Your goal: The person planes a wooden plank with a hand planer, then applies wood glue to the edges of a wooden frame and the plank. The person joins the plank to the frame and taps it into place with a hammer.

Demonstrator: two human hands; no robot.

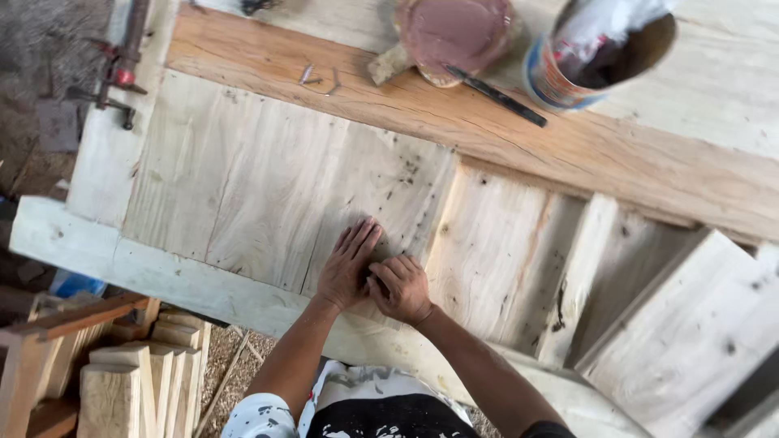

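Observation:
A pale wooden panel (268,178) lies flat in a frame of boards, with dark specks near its right edge. My left hand (347,266) rests flat on the panel's lower right part, fingers stretched and close together. My right hand (401,288) sits right beside it, touching it, with fingers curled against the wood; what it pinches, if anything, is hidden. Both forearms reach in from the bottom of the view.
A reddish-brown rail (487,122) crosses the top. On it stand a tin of pinkish filler (454,32), a dark tool (497,96), an open can (592,57) and bent nails (318,79). A clamp (120,69) sits far left. Stacked wood blocks (138,373) lie below left.

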